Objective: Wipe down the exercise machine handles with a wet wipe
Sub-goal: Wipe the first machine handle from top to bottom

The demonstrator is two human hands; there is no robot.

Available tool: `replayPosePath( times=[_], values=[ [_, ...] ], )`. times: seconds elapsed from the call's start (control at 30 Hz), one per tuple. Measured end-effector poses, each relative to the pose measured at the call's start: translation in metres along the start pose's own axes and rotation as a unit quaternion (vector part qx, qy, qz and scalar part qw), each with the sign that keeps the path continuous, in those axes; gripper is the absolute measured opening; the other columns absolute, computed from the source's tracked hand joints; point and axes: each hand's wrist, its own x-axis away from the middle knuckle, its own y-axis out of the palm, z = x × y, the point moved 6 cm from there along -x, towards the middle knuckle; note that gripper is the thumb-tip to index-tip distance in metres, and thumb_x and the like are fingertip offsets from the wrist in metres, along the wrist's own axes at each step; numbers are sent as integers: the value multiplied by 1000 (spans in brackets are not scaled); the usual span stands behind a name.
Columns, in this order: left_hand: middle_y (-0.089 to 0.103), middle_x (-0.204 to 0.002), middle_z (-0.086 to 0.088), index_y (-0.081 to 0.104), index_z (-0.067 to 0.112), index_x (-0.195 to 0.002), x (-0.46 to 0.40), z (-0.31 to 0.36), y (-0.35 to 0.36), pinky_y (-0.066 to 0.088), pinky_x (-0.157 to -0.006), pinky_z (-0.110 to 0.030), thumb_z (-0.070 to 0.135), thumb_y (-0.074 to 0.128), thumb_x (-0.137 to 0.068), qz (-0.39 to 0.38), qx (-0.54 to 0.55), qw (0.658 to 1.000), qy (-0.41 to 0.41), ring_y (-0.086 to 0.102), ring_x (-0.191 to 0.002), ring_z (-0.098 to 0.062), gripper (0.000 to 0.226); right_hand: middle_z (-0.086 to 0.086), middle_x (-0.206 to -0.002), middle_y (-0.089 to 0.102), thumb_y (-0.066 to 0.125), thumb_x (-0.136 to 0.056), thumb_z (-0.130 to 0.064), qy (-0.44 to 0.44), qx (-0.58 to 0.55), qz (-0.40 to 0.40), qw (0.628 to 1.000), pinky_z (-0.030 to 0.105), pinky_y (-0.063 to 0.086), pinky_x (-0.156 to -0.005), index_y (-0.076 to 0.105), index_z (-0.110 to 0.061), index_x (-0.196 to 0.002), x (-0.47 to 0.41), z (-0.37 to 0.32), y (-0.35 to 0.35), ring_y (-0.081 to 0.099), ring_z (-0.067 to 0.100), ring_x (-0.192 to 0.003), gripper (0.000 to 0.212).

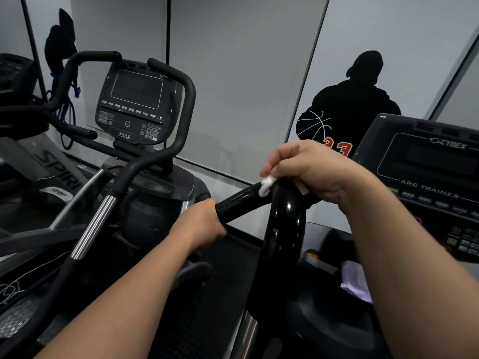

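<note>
The wet wipe [267, 184], a small white wad, sits pressed against the top bend of the glossy black handle [283, 229], pinched under the curled fingers of the right hand [308, 169]. Only a bit of the wipe shows past the fingertips; another white sliver peeks out beneath the palm side, and the rest is hidden by the hand. The handle forks at this hand: one thick bar drops toward the camera, and a thinner bar [238, 202] runs down and away to the left hand [201, 222], which is clenched around its end, steadying it.

Just beyond the right wrist stands the console [427, 174] of the machine being cleaned, marked "ARC TRAINER", its lower edge covered by the right forearm. Below that forearm a crumpled pale sheet [356, 283] lies on the machine's dark housing.

Past the left hand stands a second machine, with its own console [134, 104] labelled "750A", framed by two curved black handlebars. A long black bar with a ribbed silver section [94, 225] crosses in front of it, left of the left forearm. Farther left is a third machine [59, 167] bearing the word "SPIRIT".

Behind everything, grey wall panels carry one black silhouette decal [347, 107] of a figure with a basketball and red numerals, directly above the right hand.
</note>
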Motion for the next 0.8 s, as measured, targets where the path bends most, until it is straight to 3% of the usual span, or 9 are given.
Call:
replayPosePath(
  times=[0.17,0.33,0.5,0.67,0.8],
  values=[
    [66,-76,-2,49,26,-79,3,0,1,55,-61,-34,17,62,-67,0,1,1000,-4,66,-69,-24,19,12,-73,68,62,-91,3,28,-148,74,986,23,52,-57,72,-5,-84,-5,36,3,61,15,-56,15],
    [67,-77,-1,50,26,-80,2,-1,0,57,-64,-36,18,62,-66,1,10,1000,-1,66,-71,-24,20,12,-73,68,55,-89,7,-47,-254,146,955,23,51,-51,72,-1,-87,14,36,-9,61,15,-56,18],
    [67,-77,0,53,27,-85,4,0,1,57,-65,-35,19,62,-68,4,10,1000,3,66,-71,-22,20,5,-62,63,64,-91,1,47,-253,186,948,21,45,-48,70,6,-100,12,72,15,54,13,-54,12],
    [66,-77,-1,53,26,-85,2,-2,1,55,-61,-34,18,64,-67,1,15,1000,3,66,-70,-22,23,9,-71,69,48,-92,9,-18,-427,214,878,19,50,-46,67,5,-106,27,69,9,61,10,-51,24],
    [67,-78,0,55,27,-87,4,-2,1,56,-62,-35,18,61,-69,4,16,1000,5,66,-70,-21,21,2,-54,61,62,-94,-5,85,-382,195,899,18,44,-37,64,-2,-96,23,80,47,56,9,-39,4]
  ],
)
